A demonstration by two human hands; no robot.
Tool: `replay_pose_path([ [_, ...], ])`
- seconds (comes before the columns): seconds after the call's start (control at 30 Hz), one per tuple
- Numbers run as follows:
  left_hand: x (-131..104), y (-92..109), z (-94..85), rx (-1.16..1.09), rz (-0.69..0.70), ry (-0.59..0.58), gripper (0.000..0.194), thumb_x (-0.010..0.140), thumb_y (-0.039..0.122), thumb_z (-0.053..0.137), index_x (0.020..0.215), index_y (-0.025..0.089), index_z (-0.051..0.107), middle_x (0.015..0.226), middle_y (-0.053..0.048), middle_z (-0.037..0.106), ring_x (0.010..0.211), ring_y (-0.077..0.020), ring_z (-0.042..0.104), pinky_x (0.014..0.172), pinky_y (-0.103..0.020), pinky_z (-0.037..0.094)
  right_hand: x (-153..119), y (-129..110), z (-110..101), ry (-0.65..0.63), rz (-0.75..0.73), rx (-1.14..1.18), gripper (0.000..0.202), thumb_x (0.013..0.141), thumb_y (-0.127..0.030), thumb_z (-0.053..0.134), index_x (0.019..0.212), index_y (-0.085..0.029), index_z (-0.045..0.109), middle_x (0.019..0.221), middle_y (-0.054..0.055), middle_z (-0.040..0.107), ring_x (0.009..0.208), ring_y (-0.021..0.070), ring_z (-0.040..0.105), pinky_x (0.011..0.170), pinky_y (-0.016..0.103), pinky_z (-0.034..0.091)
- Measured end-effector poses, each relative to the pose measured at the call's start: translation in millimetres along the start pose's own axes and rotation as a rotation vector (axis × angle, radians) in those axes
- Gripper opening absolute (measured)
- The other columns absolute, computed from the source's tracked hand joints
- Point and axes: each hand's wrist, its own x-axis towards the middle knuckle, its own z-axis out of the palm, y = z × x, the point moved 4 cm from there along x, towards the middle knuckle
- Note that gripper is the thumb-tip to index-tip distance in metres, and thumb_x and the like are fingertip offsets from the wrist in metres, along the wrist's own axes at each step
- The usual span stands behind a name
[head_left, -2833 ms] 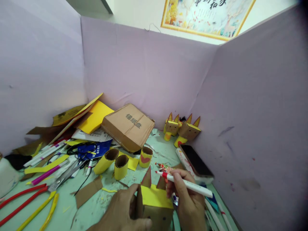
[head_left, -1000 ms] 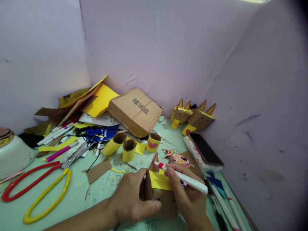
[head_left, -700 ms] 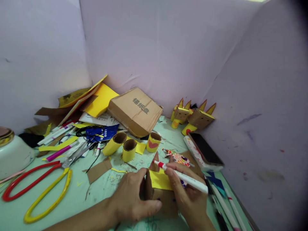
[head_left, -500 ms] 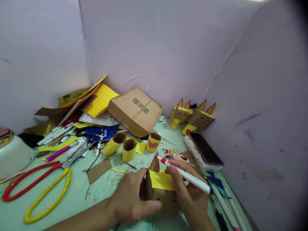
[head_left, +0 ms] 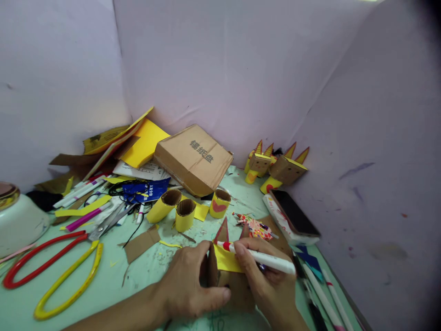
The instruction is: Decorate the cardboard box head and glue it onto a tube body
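Note:
My left hand [head_left: 193, 280] grips the left side of a small cardboard box [head_left: 236, 292], its thumb across the front. A yellow paper strip [head_left: 225, 258] covers the box's top, and a pointed cardboard ear [head_left: 222, 231] edged in red stands behind it. Between the thumb and fingers of my right hand [head_left: 268, 280] is a white marker [head_left: 268, 261] with a red band. Its tip points left and lies at the base of the ear; whether it touches, I cannot tell. My right hand partly hides a second ear [head_left: 244, 231] and the box's right side.
Scissors [head_left: 98, 234] with red and yellow handles lie at the left. Beyond my hands stand several yellow-wrapped cardboard tubes [head_left: 185, 216] and a flat carton [head_left: 193, 161]. Two finished-looking cardboard figures [head_left: 287, 170] stand by the wall, near a phone [head_left: 294, 211]. Pens [head_left: 324, 294] lie at the right.
The marker's tip has moved down from the ear's upper part to its base, and my right hand has shifted slightly left. My left hand holds the box as before.

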Motion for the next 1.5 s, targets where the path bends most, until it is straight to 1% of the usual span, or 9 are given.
replay_pose_path([
  [0.13, -0.1, -1.0, 1.1, 0.003, 0.005, 0.006, 0.044, 0.064, 0.047, 0.067, 0.096, 0.017, 0.059, 0.072, 0.0, 0.064, 0.059, -0.0151, 0.049, 0.054, -0.025, 0.038, 1.1, 0.0, -2.4, 0.045, -0.043, -0.036, 0.009, 0.083, -0.022, 0.068, 0.077, -0.024, 0.073, 0.067, -0.001, 0.072, 0.057, 0.0138, 0.065, 0.054, 0.02, 0.051],
  [0.33, -0.2, 0.6, -0.2, 0.008, -0.006, 0.008, 0.042, 0.064, 0.048, 0.068, 0.092, 0.017, 0.06, 0.072, 0.0, 0.064, 0.061, -0.0163, 0.051, 0.055, -0.026, 0.038, 2.1, -1.8, -0.4, -0.044, -0.037, -0.036, 0.013, 0.082, -0.022, 0.067, 0.07, -0.022, 0.071, 0.057, -0.003, 0.067, 0.049, 0.0124, 0.062, 0.047, 0.019, 0.048],
  [0.5, 0.3, 2.4, -1.8, -0.045, 0.001, -0.011, 0.042, 0.065, 0.051, 0.067, 0.091, 0.018, 0.058, 0.07, 0.001, 0.064, 0.06, -0.0161, 0.051, 0.055, -0.026, 0.038, 3.7, 6.7, -17.7, 0.2, 0.05, -0.006, 0.012, 0.084, -0.03, 0.068, 0.078, -0.022, 0.075, 0.072, 0.002, 0.075, 0.063, 0.0176, 0.07, 0.054, 0.023, 0.055],
  [0.57, 0.9, 3.0, -1.9, -0.063, 0.0, -0.019, 0.041, 0.065, 0.052, 0.066, 0.088, 0.019, 0.057, 0.068, 0.001, 0.063, 0.059, -0.016, 0.051, 0.055, -0.026, 0.038, 4.4, 10.4, -21.8, 0.255, 0.049, -0.025, 0.012, 0.083, -0.032, 0.07, 0.08, -0.022, 0.075, 0.076, 0.004, 0.076, 0.07, 0.02, 0.072, 0.059, 0.026, 0.058],
  [0.67, 1.6, 3.6, -1.6, -0.066, -0.008, -0.022, 0.039, 0.065, 0.05, 0.066, 0.086, 0.018, 0.056, 0.067, 0.001, 0.062, 0.057, -0.0153, 0.05, 0.053, -0.025, 0.037, 6.0, 12.1, -19.5, 0.209, 0.001, -0.069, 0.009, 0.083, -0.029, 0.069, 0.082, -0.023, 0.075, 0.081, 0.004, 0.077, 0.074, 0.0205, 0.073, 0.066, 0.028, 0.059],
  [0.87, 1.3, 2.9, -1.7, -0.01, -0.002, 0.008, 0.042, 0.064, 0.05, 0.067, 0.089, 0.018, 0.058, 0.068, 0.001, 0.062, 0.056, -0.0141, 0.047, 0.051, -0.024, 0.034, 7.2, 8.2, -13.0, 0.135, -0.066, -0.082, 0.006, 0.082, -0.023, 0.068, 0.084, -0.024, 0.074, 0.078, 0.001, 0.077, 0.069, 0.0156, 0.073, 0.064, 0.021, 0.058],
  [1.17, 1.0, 1.7, -0.7, -0.026, -0.001, -0.001, 0.041, 0.065, 0.049, 0.067, 0.089, 0.018, 0.059, 0.067, 0.001, 0.063, 0.057, -0.0149, 0.05, 0.051, -0.025, 0.037, 3.2, 15.7, -12.6, 0.067, 0.04, -0.019, 0.01, 0.086, -0.024, 0.066, 0.079, -0.023, 0.072, 0.071, 0.0, 0.074, 0.065, 0.0161, 0.069, 0.064, 0.025, 0.055],
  [1.37, 1.1, 0.8, -0.8, -0.053, 0.023, 0.005, 0.04, 0.066, 0.051, 0.067, 0.087, 0.019, 0.059, 0.065, 0.001, 0.063, 0.067, -0.02, 0.057, 0.06, -0.027, 0.044, 4.6, 13.2, -14.7, 0.077, 0.039, -0.028, 0.014, 0.084, -0.025, 0.066, 0.071, -0.022, 0.07, 0.065, 0.0, 0.07, 0.058, 0.0152, 0.065, 0.056, 0.024, 0.051],
  [1.5, 1.2, 0.6, -0.1, -0.032, 0.009, 0.002, 0.041, 0.064, 0.05, 0.068, 0.087, 0.018, 0.058, 0.069, 0.0, 0.064, 0.061, -0.0168, 0.053, 0.056, -0.026, 0.042, 6.1, 14.4, -14.8, 0.045, 0.056, -0.067, 0.019, 0.084, -0.026, 0.064, 0.067, -0.02, 0.068, 0.06, 0.0, 0.066, 0.054, 0.0157, 0.063, 0.051, 0.024, 0.048],
])
